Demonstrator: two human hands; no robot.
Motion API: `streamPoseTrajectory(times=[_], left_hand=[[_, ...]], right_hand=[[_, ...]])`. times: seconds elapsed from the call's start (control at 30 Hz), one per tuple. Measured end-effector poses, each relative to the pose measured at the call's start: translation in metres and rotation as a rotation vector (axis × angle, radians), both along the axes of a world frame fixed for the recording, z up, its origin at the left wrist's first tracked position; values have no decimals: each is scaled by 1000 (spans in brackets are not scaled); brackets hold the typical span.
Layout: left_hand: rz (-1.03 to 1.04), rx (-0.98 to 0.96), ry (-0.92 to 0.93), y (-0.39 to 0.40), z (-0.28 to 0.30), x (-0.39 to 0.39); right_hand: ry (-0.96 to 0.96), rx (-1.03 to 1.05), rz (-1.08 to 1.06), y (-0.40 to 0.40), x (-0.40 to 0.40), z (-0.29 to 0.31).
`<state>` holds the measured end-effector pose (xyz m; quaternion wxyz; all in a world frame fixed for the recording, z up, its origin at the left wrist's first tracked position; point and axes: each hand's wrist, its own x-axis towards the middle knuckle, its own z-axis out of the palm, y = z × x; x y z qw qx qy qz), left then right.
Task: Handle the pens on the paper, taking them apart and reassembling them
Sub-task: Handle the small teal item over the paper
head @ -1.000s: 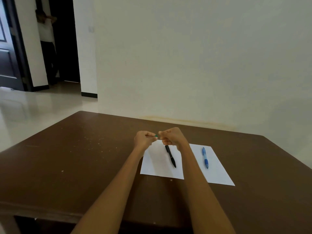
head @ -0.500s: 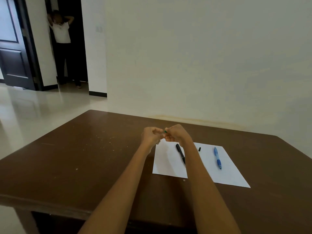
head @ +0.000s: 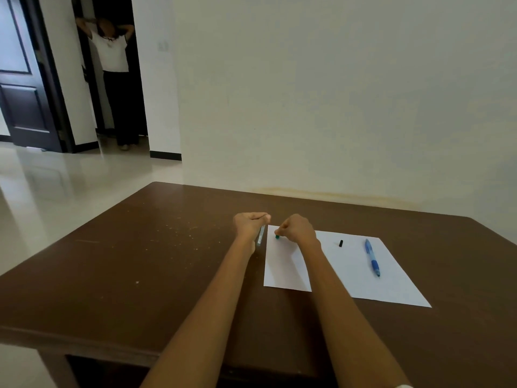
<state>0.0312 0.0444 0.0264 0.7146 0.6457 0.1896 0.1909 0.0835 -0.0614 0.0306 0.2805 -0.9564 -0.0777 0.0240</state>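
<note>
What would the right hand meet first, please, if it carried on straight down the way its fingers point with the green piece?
Most likely the white paper: the right hand holds the small green piece fingers-down just over its near-left part. Nothing else shows beneath, though how much gap remains is hard to judge.

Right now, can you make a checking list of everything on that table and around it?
Surface: brown table, speckled, white paper on it.
Job's things: blue pen lying on the paper; small black cap beside it; black pen not seen.
Clutter: nothing seen.
Hands: left hand holds a clear pen barrel; right hand pinches a green piece above the paper.
Cables: nothing seen.
Surroundings: plain wall, dark door, a person standing in the doorway.
</note>
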Motion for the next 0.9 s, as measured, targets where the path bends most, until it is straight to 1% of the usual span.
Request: streamPoseTrajectory(times=[0.1, 0.17, 0.33, 0.4, 0.5, 0.53, 0.63, 0.7, 0.83, 0.9], left_hand=[[-16, -45, 6, 0, 0, -1], [-30, -83, 6, 0, 0, 0], [-35, -187, -9, -3, 3, 3], [-29, -247, -41, -8, 4, 4], [-16, -336, -97, -20, 10, 3], [-8, -359, -113, -25, 12, 3], [19, -424, -142, -37, 16, 3], [41, -489, -157, -44, 17, 3], [94, -546, -187, -56, 17, 7], [86, -579, -202, -63, 18, 8]], right_hand=[[-17, -9, -4, 0, 1, -2], [-23, 23, 0, -1, 1, -3], [-55, 310, 16, -15, -7, 20], [31, 413, 57, -22, -13, 30], [192, 489, 69, -33, -18, 34], [242, 560, 60, -35, -20, 33], [381, 943, 53, -39, -22, 31], [422, 1132, 47, -40, -22, 29], [495, 1372, 42, -41, -20, 24], [532, 1468, 57, -43, -21, 23]])
